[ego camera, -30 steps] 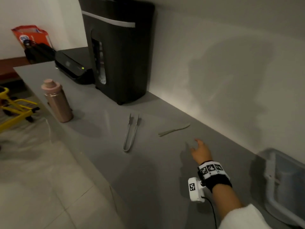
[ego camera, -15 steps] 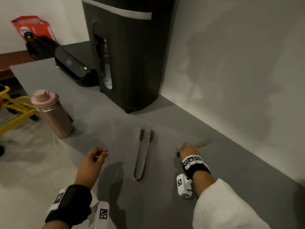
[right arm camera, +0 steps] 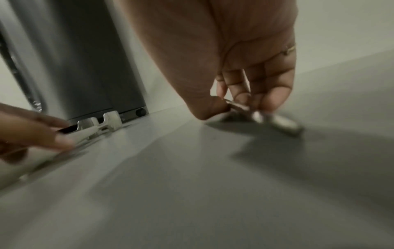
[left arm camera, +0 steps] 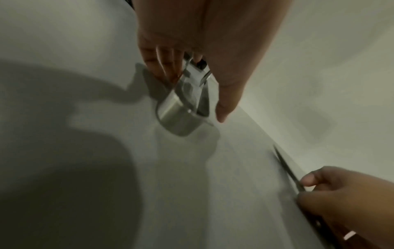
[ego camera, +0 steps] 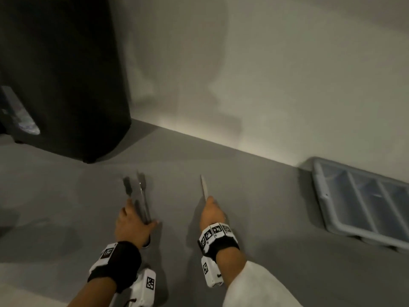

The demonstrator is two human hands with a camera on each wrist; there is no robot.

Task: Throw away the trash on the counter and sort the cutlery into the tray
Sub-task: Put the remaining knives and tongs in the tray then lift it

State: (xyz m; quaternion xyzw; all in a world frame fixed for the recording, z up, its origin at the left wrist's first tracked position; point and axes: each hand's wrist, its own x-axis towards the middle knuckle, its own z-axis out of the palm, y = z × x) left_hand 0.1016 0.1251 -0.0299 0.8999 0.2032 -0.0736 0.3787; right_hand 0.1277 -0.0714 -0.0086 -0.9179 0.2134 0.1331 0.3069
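Steel tongs lie on the grey counter before the black bin, and your left hand covers their looped end — fingers on one side, thumb on the other, closing round the arms. Your right hand pinches the knife by its handle (thumb against fingertips), blade pointing to the wall. To the right, against the wall, sits the tray, well apart from both hands.

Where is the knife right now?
In the head view the slim silver butter knife is right of the metal tongs, held by its handle in the right hand, with its blade pointing at the wall. The grey cutlery tray sits further right.
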